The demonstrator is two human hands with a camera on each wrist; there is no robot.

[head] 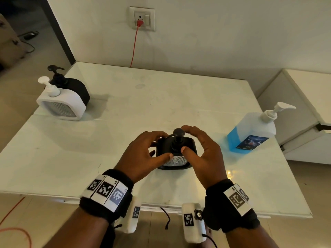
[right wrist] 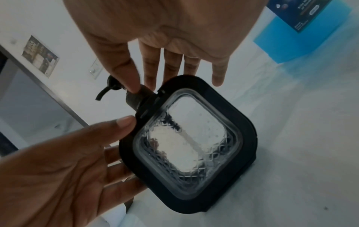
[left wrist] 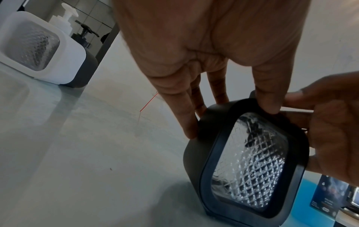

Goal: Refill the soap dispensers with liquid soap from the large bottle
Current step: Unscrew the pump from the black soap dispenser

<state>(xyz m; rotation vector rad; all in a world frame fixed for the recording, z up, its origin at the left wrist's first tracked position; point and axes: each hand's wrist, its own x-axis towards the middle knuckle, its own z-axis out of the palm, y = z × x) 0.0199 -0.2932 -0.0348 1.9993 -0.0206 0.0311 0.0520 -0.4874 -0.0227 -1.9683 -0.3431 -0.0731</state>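
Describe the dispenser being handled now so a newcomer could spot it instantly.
On the white glossy table, look at the near middle, between the person's left hand and right hand. There stands the black square soap dispenser with a clear diamond-textured window. Unlike the white dispenser and black dispenser at the far left corner, it stands alone and is touched by both hands.

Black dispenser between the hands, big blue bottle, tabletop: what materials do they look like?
Black dispenser: matte black shell, probably plastic; clear window with a diamond-embossed texture, glass or plastic, cannot tell.
Big bottle: translucent, likely plastic; the blue liquid shows through; white pump, glossy printed label.
Tabletop: smooth, pale, glossy, reflects objects; glass or polished stone, unclear.
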